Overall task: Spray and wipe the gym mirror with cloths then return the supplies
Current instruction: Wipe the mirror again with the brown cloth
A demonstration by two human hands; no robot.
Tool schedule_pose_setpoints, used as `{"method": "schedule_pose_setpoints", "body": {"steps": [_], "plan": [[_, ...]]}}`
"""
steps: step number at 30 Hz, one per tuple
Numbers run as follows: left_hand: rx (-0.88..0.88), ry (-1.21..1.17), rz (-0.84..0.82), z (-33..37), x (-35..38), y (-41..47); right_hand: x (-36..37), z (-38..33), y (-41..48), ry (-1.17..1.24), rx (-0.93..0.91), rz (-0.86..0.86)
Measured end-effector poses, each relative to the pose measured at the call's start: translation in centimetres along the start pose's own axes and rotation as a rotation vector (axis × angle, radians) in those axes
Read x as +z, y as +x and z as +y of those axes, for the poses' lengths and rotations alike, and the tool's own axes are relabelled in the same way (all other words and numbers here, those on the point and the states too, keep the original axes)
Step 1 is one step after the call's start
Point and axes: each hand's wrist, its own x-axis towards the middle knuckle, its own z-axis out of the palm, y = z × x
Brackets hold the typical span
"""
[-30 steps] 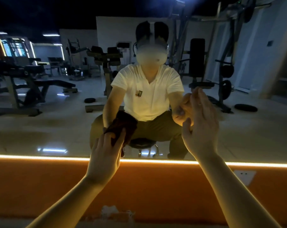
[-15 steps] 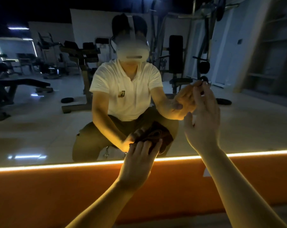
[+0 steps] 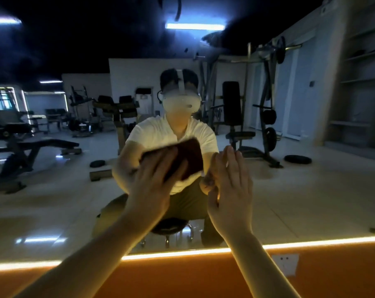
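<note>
A large gym mirror [image 3: 53, 201] fills the wall ahead, and I see myself reflected in it, seated on a stool. My left hand [image 3: 154, 181] presses a dark red cloth [image 3: 186, 158] flat against the glass with straight fingers, blurred by motion. Just to its right, my right hand [image 3: 231, 190] stands upright with its fingers straight and together, fingertips at the glass, and holds nothing. No spray bottle is in view.
A glowing light strip [image 3: 182, 252] runs along the mirror's lower edge above an orange wall band [image 3: 182, 280] with a white socket [image 3: 286, 263]. The mirror reflects weight benches and racks.
My left hand has swept the cloth from low on the glass up and to the right, to chest height of my reflection. The right hand stays raised beside it. My view has tilted upward.
</note>
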Motion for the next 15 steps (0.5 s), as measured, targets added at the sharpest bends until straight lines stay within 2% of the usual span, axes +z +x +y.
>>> {"method": "schedule_pose_setpoints", "body": {"steps": [3, 6, 8, 11, 15], "plan": [[0.271, 0.047, -0.16, 1.5, 1.7, -4.3, -0.3, 0.1, 0.1, -0.014, -0.01, -0.037], [0.341, 0.063, -0.221, 0.1, 1.2, -4.4, -0.7, -0.4, 0.4, -0.019, 0.016, -0.032], [0.334, 0.056, -0.21, -1.2, -0.3, -2.5, -1.2, -0.9, 1.2, -0.045, 0.025, -0.024], [0.279, 0.09, -0.094, -4.3, -2.1, 3.8, -2.4, -1.2, 4.6, -0.086, -0.015, 0.003], [0.043, 0.156, 0.057, -8.0, -4.5, 13.6, -4.1, -1.9, 11.8, -0.155, -0.112, 0.075]]}}
